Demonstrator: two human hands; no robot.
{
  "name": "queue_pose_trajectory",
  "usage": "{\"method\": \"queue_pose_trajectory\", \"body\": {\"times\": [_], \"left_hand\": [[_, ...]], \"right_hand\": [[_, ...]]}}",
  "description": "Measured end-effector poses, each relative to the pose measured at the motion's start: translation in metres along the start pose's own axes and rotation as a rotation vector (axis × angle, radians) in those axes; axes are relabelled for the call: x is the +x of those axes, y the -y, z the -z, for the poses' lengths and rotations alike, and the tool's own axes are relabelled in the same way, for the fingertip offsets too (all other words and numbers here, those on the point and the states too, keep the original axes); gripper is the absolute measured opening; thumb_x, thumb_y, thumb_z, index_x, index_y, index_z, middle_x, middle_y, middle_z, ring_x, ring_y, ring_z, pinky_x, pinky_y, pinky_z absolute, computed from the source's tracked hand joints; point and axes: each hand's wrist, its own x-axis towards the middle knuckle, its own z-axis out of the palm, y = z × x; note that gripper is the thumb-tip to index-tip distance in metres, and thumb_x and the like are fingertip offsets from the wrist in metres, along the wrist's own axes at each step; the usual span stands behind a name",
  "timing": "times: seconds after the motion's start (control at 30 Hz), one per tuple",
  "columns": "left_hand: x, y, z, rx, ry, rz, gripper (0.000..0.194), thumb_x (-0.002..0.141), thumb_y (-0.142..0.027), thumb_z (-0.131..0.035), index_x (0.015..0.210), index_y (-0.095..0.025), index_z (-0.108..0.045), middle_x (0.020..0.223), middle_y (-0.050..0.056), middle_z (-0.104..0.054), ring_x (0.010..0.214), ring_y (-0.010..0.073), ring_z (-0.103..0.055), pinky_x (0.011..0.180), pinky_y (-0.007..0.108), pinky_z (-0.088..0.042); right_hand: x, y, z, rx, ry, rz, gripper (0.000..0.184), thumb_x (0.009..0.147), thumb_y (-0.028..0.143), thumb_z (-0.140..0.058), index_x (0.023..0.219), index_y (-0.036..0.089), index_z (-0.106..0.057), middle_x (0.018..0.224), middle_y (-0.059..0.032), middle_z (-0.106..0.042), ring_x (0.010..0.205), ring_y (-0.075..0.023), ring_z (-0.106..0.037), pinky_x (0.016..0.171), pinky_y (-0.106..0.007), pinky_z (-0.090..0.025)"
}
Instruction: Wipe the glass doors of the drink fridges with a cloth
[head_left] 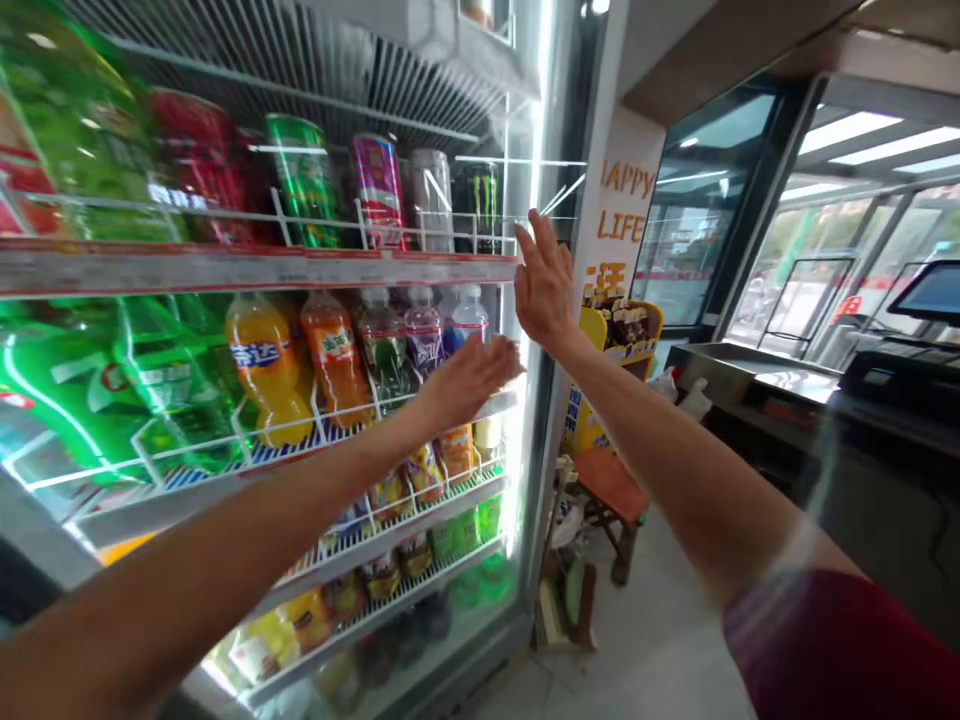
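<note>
My right hand (pixel 546 285) is raised at the right side of a lit drinks fridge (pixel 537 440), by the bright light strip. Its fingers are apart and nothing shows in them. Lower and to the left, my left hand (pixel 474 380) reaches across the front of the middle shelf, palm side hidden, fingers stretched toward the light strip. It looks bare; its fingertips are somewhat blurred. Behind it stand clear water bottles (pixel 470 310) and a purple-labelled bottle (pixel 424 330). Nearest my right hand on the upper shelf is a black can with green marks (pixel 484 200).
Orange soda bottles (pixel 266 350) and large green bottles (pixel 67 385) fill the shelf's left. Cans stand above, including a green can (pixel 304 175). Right of the fridge are a stool with an orange-red seat (pixel 609 477), a yellow rack (pixel 646 325) and a counter with a dark machine (pixel 900 385).
</note>
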Motion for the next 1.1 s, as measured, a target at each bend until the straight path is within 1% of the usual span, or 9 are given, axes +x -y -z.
{"method": "queue_pose_trajectory", "body": {"times": [0.1, 0.17, 0.23, 0.3, 0.47, 0.63, 0.83, 1.03, 1.1], "left_hand": [[-0.011, 0.026, 0.027, 0.054, -0.088, 0.199, 0.058, 0.083, -0.011, -0.034, 0.139, -0.012, -0.022, 0.146, 0.011, -0.024, 0.137, 0.0262, -0.011, 0.111, 0.052, -0.011], [-0.036, 0.015, 0.027, 0.078, -0.02, 0.083, 0.057, 0.081, -0.012, -0.037, 0.137, -0.012, -0.028, 0.146, 0.011, -0.026, 0.137, 0.0254, -0.014, 0.112, 0.049, -0.015], [-0.065, -0.001, 0.018, 0.092, 0.074, -0.225, 0.052, 0.08, -0.014, -0.039, 0.131, -0.016, -0.04, 0.141, 0.005, -0.036, 0.136, 0.0193, -0.02, 0.113, 0.04, -0.02], [-0.082, -0.002, 0.017, 0.135, 0.084, -0.261, 0.051, 0.081, -0.016, -0.039, 0.132, -0.019, -0.039, 0.14, 0.003, -0.038, 0.135, 0.0163, -0.023, 0.112, 0.037, -0.023], [-0.082, 0.039, 0.046, 0.267, -0.104, 0.167, 0.057, 0.085, -0.017, -0.039, 0.139, -0.014, -0.024, 0.146, 0.008, -0.027, 0.138, 0.0237, -0.009, 0.113, 0.048, -0.011], [-0.114, 0.018, 0.04, 0.171, 0.042, -0.161, 0.052, 0.083, -0.017, -0.04, 0.135, -0.019, -0.035, 0.144, 0.002, -0.032, 0.138, 0.0168, -0.013, 0.115, 0.039, -0.012], [-0.131, 0.044, 0.066, 0.307, -0.162, 0.369, 0.051, 0.086, -0.022, -0.042, 0.136, -0.016, -0.032, 0.144, 0.006, -0.031, 0.138, 0.0211, -0.007, 0.115, 0.046, -0.001], [-0.165, 0.027, 0.063, 0.201, 0.125, -0.206, 0.049, 0.084, -0.019, -0.041, 0.133, -0.023, -0.038, 0.142, -0.002, -0.035, 0.138, 0.0133, -0.012, 0.116, 0.035, -0.008], [-0.17, 0.04, 0.071, 0.195, 0.099, -0.11, 0.053, 0.084, -0.017, -0.041, 0.136, -0.024, -0.033, 0.142, -0.001, -0.035, 0.137, 0.0127, -0.014, 0.116, 0.035, -0.011]], "right_hand": [[0.009, 0.005, -0.009, 0.017, -0.047, -0.062, 0.054, 0.087, 0.021, -0.022, 0.14, 0.025, -0.023, 0.149, -0.0017, -0.023, 0.138, -0.02, -0.016, 0.109, -0.052, -0.022], [0.01, 0.007, -0.015, 0.026, -0.073, -0.095, 0.053, 0.087, 0.024, -0.022, 0.14, 0.023, -0.025, 0.149, -0.0029, -0.024, 0.138, -0.0197, -0.017, 0.108, -0.05, -0.025], [0.007, 0.011, -0.019, 0.034, -0.097, -0.119, 0.052, 0.087, 0.026, -0.022, 0.139, 0.021, -0.026, 0.149, -0.0049, -0.024, 0.138, -0.0197, -0.017, 0.108, -0.049, -0.027], [0.003, 0.017, -0.021, 0.038, -0.118, -0.141, 0.053, 0.087, 0.027, -0.022, 0.139, 0.018, -0.026, 0.148, -0.0072, -0.024, 0.139, -0.0196, -0.016, 0.108, -0.048, -0.026], [-0.01, 0.035, -0.032, 0.051, -0.199, -0.217, 0.055, 0.086, 0.026, -0.023, 0.141, 0.021, -0.022, 0.148, -0.0084, -0.024, 0.139, -0.0197, -0.014, 0.108, -0.052, -0.022], [-0.017, 0.038, -0.044, 0.061, -0.252, -0.24, 0.056, 0.086, 0.027, -0.025, 0.141, 0.02, -0.023, 0.147, -0.0095, -0.026, 0.139, -0.0208, -0.016, 0.107, -0.053, -0.021], [-0.017, 0.034, -0.046, 0.058, -0.285, -0.209, 0.056, 0.085, 0.028, -0.024, 0.14, 0.02, -0.025, 0.146, -0.0094, -0.028, 0.138, -0.022, -0.017, 0.106, -0.054, -0.022], [-0.018, 0.033, -0.047, 0.096, -0.331, -0.192, 0.055, 0.084, 0.031, -0.025, 0.138, 0.02, -0.03, 0.145, -0.0096, -0.033, 0.137, -0.0227, -0.022, 0.106, -0.054, -0.024], [-0.018, 0.032, -0.047, 0.1, -0.34, -0.186, 0.055, 0.084, 0.031, -0.025, 0.138, 0.019, -0.031, 0.144, -0.0102, -0.034, 0.137, -0.023, -0.022, 0.106, -0.054, -0.024]]}}
